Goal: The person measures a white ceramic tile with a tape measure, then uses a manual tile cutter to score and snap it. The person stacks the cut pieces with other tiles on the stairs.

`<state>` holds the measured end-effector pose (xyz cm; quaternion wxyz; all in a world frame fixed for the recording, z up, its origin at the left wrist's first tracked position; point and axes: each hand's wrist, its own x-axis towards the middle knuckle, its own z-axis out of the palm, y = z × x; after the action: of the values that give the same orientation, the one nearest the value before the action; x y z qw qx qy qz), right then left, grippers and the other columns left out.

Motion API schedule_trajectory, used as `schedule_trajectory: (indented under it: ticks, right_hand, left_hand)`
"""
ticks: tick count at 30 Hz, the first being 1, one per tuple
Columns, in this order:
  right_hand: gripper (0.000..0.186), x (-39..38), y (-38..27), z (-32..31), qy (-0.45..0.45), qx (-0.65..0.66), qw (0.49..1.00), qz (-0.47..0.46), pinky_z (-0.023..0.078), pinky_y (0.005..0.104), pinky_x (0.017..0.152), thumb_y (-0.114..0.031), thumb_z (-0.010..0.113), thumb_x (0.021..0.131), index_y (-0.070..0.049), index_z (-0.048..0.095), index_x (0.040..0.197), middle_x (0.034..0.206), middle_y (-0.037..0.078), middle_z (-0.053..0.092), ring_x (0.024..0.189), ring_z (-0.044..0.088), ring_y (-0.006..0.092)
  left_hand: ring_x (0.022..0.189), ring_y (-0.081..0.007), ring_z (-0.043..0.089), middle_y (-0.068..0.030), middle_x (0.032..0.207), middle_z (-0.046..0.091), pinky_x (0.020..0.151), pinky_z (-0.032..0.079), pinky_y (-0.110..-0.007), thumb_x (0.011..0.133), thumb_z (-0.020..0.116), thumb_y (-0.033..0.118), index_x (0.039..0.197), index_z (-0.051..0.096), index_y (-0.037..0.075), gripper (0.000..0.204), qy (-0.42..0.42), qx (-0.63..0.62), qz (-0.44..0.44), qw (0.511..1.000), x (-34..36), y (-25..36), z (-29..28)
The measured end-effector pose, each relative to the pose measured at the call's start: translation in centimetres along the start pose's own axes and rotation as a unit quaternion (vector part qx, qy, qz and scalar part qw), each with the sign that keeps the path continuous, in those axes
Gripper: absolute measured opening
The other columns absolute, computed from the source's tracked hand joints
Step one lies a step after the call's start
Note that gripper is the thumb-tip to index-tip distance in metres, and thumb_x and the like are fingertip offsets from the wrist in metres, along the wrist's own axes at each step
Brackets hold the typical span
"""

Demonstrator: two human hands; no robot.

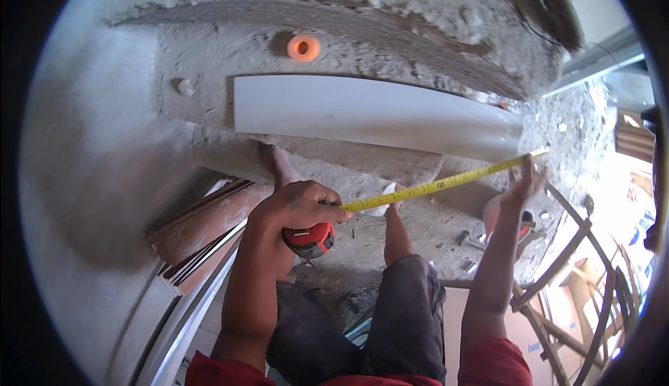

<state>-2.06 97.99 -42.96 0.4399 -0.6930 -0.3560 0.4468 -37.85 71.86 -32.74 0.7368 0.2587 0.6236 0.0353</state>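
A yellow tape measure blade is stretched between my two hands, rising toward the right. My left hand is closed, pinching the blade between thumb and fingers. Just below that hand shows the red and black tape measure case; how it is held is partly hidden. My right hand, slightly blurred, grips the blade near its far end. Beyond the blade lies a long white panel on the rough ledge, its right end close to my right hand. Neither hand touches the panel.
An orange ring-shaped roll sits behind the panel. Stacked reddish-brown tile pieces lean at left. Bent wooden sticks stand at right, near a bucket-like container. Large boards lie near my legs. Rough concrete steps up at the back.
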Motion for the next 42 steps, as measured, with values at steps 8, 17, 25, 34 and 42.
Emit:
schedule_trajectory:
  ticks: [8, 17, 25, 34, 42]
  right_hand:
    - [0.044, 0.2, -1.9, -1.4, -0.245, -0.246, 0.927, -0.139, 0.046, 0.0238, 0.082, -0.010, 0.064, 0.091, 0.002, 0.053, 0.132, 0.105, 0.009, 0.064, 0.095, 0.060, 0.0146]
    - [0.040, -4.0, -3.5, 6.3, -0.189, -0.402, 0.751, -0.489, 0.043, 0.0448, 0.099, -0.018, 0.071, 0.086, -0.009, 0.062, 0.124, 0.124, 0.010, 0.059, 0.117, 0.054, 0.0277]
    - [0.049, -10.3, -5.3, 12.1, -0.420, -0.408, 0.629, -0.511, 0.038, 0.0462, 0.105, -0.015, 0.076, 0.078, -0.008, 0.060, 0.124, 0.126, 0.011, 0.059, 0.122, 0.049, 0.0331]
    - [0.024, -7.2, -3.7, 13.9, -0.334, -0.482, 0.620, -0.521, 0.041, 0.0449, 0.094, -0.020, 0.069, 0.086, -0.014, 0.067, 0.110, 0.110, 0.008, 0.062, 0.111, 0.054, 0.0276]
    - [0.007, -8.4, -4.0, 10.2, -0.387, -0.533, 0.617, -0.431, 0.039, 0.0406, 0.086, -0.018, 0.070, 0.082, -0.013, 0.066, 0.085, 0.088, 0.001, 0.065, 0.095, 0.058, 0.0217]
  left_hand:
    - [0.071, -0.0112, 0.062, -0.0055, 0.076, 0.069, 0.067, 0.049, -0.028, 0.076, 0.073, 0.035, 0.097, 0.074, 0.005, 0.036, 0.061, 0.014, -0.040, 0.997, -4.3, -4.7, -5.0]
    - [0.075, -0.0090, 0.064, -0.0035, 0.079, 0.071, 0.074, 0.049, -0.025, 0.084, 0.069, 0.026, 0.088, 0.074, 0.003, 0.024, 0.183, -0.163, -0.047, 0.968, -6.5, -8.6, -8.3]
    - [0.079, -0.0083, 0.063, -0.0048, 0.087, 0.073, 0.076, 0.050, -0.027, 0.084, 0.070, 0.026, 0.100, 0.073, 0.003, 0.028, 0.130, -0.047, -0.031, 0.990, -5.8, -11.2, -12.3]
    - [0.082, -0.0106, 0.064, -0.0060, 0.090, 0.073, 0.075, 0.049, -0.025, 0.081, 0.062, 0.018, 0.099, 0.072, 0.000, 0.027, 0.095, 0.035, 0.023, 0.995, -1.5, -10.3, -17.9]
    - [0.077, -0.0103, 0.062, -0.0091, 0.091, 0.072, 0.068, 0.047, -0.023, 0.075, 0.066, 0.016, 0.103, 0.066, -0.004, 0.034, 0.061, -0.020, -0.018, 0.998, -2.7, -13.7, -20.8]
